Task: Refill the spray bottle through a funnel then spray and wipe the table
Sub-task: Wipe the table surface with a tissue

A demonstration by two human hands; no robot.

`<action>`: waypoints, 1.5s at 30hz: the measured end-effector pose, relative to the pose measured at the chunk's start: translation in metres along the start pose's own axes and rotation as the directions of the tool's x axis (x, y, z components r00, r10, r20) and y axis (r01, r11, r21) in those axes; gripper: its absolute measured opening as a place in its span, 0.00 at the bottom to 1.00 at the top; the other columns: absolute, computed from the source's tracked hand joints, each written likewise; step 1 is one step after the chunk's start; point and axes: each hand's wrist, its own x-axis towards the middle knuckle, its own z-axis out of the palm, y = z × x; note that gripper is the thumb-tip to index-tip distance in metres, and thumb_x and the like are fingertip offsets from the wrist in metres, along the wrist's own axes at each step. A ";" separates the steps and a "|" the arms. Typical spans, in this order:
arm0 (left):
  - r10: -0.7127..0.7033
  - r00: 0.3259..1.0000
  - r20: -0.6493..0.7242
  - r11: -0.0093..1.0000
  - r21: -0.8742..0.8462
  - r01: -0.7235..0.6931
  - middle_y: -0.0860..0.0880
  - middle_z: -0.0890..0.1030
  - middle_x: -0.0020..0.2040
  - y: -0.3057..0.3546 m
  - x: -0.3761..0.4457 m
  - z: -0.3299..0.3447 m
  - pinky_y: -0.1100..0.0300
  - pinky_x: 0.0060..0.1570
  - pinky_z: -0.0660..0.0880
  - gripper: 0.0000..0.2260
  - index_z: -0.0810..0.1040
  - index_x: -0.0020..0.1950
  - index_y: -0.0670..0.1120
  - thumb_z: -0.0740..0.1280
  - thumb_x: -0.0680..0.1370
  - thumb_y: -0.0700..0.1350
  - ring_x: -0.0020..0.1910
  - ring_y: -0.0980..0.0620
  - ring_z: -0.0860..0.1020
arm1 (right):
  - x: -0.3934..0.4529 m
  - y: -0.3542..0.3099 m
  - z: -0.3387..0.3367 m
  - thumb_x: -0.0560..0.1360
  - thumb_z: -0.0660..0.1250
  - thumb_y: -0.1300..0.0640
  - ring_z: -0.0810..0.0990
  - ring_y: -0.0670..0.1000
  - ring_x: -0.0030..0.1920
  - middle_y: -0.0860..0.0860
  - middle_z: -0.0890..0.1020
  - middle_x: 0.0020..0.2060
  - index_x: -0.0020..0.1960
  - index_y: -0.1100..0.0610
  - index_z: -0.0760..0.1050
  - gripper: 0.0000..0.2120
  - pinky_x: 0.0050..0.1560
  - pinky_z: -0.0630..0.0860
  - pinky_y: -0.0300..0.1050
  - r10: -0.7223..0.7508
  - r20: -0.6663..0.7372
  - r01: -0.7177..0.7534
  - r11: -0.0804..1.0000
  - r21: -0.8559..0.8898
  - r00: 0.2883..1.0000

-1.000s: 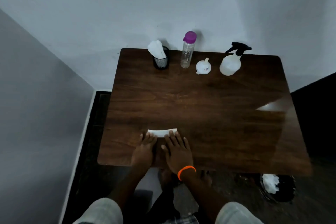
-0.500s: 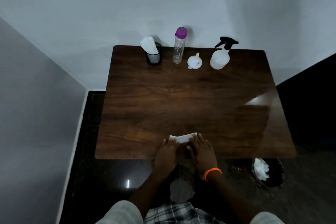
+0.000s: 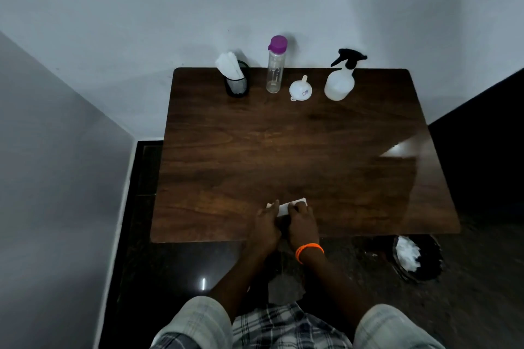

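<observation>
Fingers (image 3: 295,208) press tissue (image 3: 286,207) — cup (image 3: 236,86) holds tissues.

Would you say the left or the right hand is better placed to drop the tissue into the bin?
Right: the bin sits on the floor to the right hand's side.

Along the bench (image 3: 283,150) far edge, left to right: cup (image 3: 237,86), water bottle (image 3: 275,65), funnel (image 3: 300,89), spray bottle (image 3: 340,79); tissue (image 3: 286,207) under hands near front edge.
</observation>
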 end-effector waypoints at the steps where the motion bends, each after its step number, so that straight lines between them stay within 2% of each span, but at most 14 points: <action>1: 0.016 1.000 0.009 1.000 -0.020 -0.016 0.41 0.76 0.70 0.003 -0.002 0.002 0.52 0.69 0.70 0.29 0.69 0.77 0.45 0.62 0.75 0.44 0.69 0.43 0.75 | -0.002 0.000 0.001 0.68 0.74 0.61 0.79 0.65 0.50 0.62 0.81 0.53 0.57 0.64 0.81 0.18 0.53 0.80 0.55 -0.031 -0.010 0.030 0.999 -0.013 0.999; 5: 0.052 0.998 0.044 0.996 -0.081 -0.048 0.42 0.73 0.73 0.008 -0.007 0.009 0.59 0.70 0.67 0.32 0.64 0.80 0.44 0.58 0.74 0.46 0.73 0.46 0.71 | -0.008 0.000 0.006 0.66 0.75 0.63 0.79 0.59 0.43 0.56 0.81 0.45 0.50 0.58 0.83 0.13 0.46 0.80 0.49 -0.152 -0.060 0.148 0.987 -0.058 0.987; 8: -0.041 0.999 0.017 0.976 -0.213 0.043 0.42 0.76 0.71 0.008 -0.007 0.012 0.64 0.63 0.71 0.32 0.63 0.80 0.46 0.63 0.75 0.37 0.68 0.49 0.76 | -0.004 0.002 0.017 0.71 0.72 0.63 0.79 0.60 0.49 0.57 0.82 0.50 0.54 0.59 0.84 0.11 0.52 0.78 0.50 -0.066 -0.061 0.068 0.997 0.029 0.996; 10: -0.120 0.993 -0.009 0.931 -0.347 0.109 0.44 0.72 0.73 0.010 -0.004 0.011 0.72 0.61 0.68 0.30 0.64 0.79 0.42 0.63 0.77 0.29 0.70 0.51 0.72 | 0.002 0.003 0.024 0.73 0.69 0.61 0.80 0.59 0.53 0.58 0.84 0.52 0.56 0.60 0.84 0.12 0.57 0.77 0.47 0.049 -0.001 -0.047 0.973 0.228 0.999; 13: -0.232 0.973 -0.005 0.812 -0.551 0.191 0.41 0.70 0.74 0.018 0.004 0.007 0.77 0.52 0.72 0.27 0.62 0.78 0.38 0.64 0.80 0.28 0.66 0.50 0.73 | 0.008 0.000 0.020 0.75 0.69 0.64 0.83 0.54 0.52 0.56 0.86 0.50 0.55 0.60 0.86 0.11 0.53 0.76 0.39 0.180 0.082 -0.196 0.829 0.523 0.980; 16: -0.350 0.936 0.026 0.663 -0.699 0.268 0.38 0.79 0.64 0.018 0.011 0.006 0.72 0.42 0.77 0.29 0.65 0.77 0.37 0.68 0.77 0.29 0.57 0.48 0.78 | 0.005 -0.004 0.000 0.76 0.69 0.70 0.83 0.52 0.44 0.50 0.87 0.40 0.53 0.62 0.84 0.09 0.43 0.80 0.37 0.249 0.294 -0.381 0.483 0.788 0.923; 20: -0.379 0.925 0.036 0.600 -0.751 0.275 0.42 0.82 0.53 0.026 0.018 0.007 0.70 0.37 0.78 0.29 0.71 0.73 0.38 0.73 0.74 0.29 0.44 0.53 0.81 | 0.005 0.006 -0.023 0.75 0.67 0.74 0.83 0.45 0.33 0.45 0.86 0.31 0.52 0.61 0.82 0.12 0.33 0.79 0.35 0.235 0.413 -0.469 0.288 0.835 0.880; 23: -0.343 0.936 0.077 0.569 -0.776 0.272 0.41 0.83 0.52 0.043 0.025 0.011 0.64 0.41 0.81 0.25 0.75 0.70 0.39 0.73 0.74 0.30 0.43 0.50 0.83 | 0.007 0.021 -0.040 0.75 0.66 0.74 0.83 0.45 0.32 0.49 0.86 0.32 0.49 0.61 0.82 0.11 0.32 0.79 0.36 0.276 0.403 -0.457 0.171 0.873 0.873; 26: -0.288 0.945 0.158 0.530 -0.795 0.294 0.40 0.85 0.54 0.063 0.033 0.022 0.48 0.55 0.81 0.22 0.76 0.68 0.39 0.72 0.74 0.29 0.53 0.41 0.84 | 0.005 0.042 -0.057 0.76 0.67 0.70 0.82 0.50 0.37 0.50 0.86 0.34 0.45 0.58 0.82 0.10 0.35 0.79 0.38 0.331 0.359 -0.401 0.068 0.913 0.873; 30: -0.169 0.958 0.231 0.579 -0.763 0.287 0.42 0.85 0.52 0.094 0.041 0.038 0.52 0.51 0.82 0.20 0.76 0.67 0.40 0.70 0.76 0.29 0.49 0.45 0.84 | 0.000 0.073 -0.076 0.77 0.67 0.69 0.83 0.52 0.42 0.54 0.87 0.42 0.49 0.59 0.81 0.08 0.44 0.80 0.45 0.355 0.318 -0.315 -0.069 0.947 0.879; 33: -0.107 0.971 0.216 0.718 -0.659 0.225 0.42 0.85 0.50 0.116 0.049 0.052 0.56 0.49 0.82 0.21 0.78 0.65 0.39 0.75 0.73 0.32 0.46 0.49 0.84 | -0.003 0.096 -0.091 0.76 0.68 0.70 0.85 0.53 0.43 0.58 0.85 0.48 0.53 0.61 0.80 0.09 0.44 0.82 0.44 0.365 0.289 -0.253 -0.144 0.957 0.885; 37: -0.055 0.991 0.126 0.905 -0.412 0.103 0.46 0.86 0.45 0.146 0.059 0.076 0.55 0.52 0.82 0.17 0.85 0.55 0.45 0.80 0.67 0.40 0.46 0.50 0.85 | -0.006 0.126 -0.113 0.75 0.66 0.75 0.86 0.50 0.40 0.56 0.85 0.44 0.53 0.62 0.79 0.12 0.40 0.83 0.42 0.408 0.237 -0.172 -0.190 0.967 0.882; 42: -0.070 0.978 0.195 0.905 -0.400 0.145 0.48 0.87 0.39 0.191 0.063 0.117 0.57 0.46 0.81 0.02 0.86 0.42 0.46 0.75 0.73 0.39 0.39 0.52 0.83 | -0.010 0.173 -0.138 0.74 0.67 0.77 0.85 0.49 0.38 0.57 0.83 0.44 0.55 0.64 0.78 0.15 0.39 0.84 0.41 0.484 0.197 -0.098 -0.222 0.970 0.853; 45: -0.080 0.953 0.293 0.863 -0.458 0.213 0.47 0.86 0.36 0.224 0.060 0.150 0.60 0.36 0.81 0.06 0.87 0.43 0.44 0.74 0.77 0.44 0.35 0.52 0.83 | -0.017 0.209 -0.154 0.73 0.68 0.77 0.84 0.50 0.39 0.58 0.83 0.43 0.53 0.63 0.79 0.14 0.39 0.83 0.40 0.552 0.165 -0.055 -0.210 0.976 0.817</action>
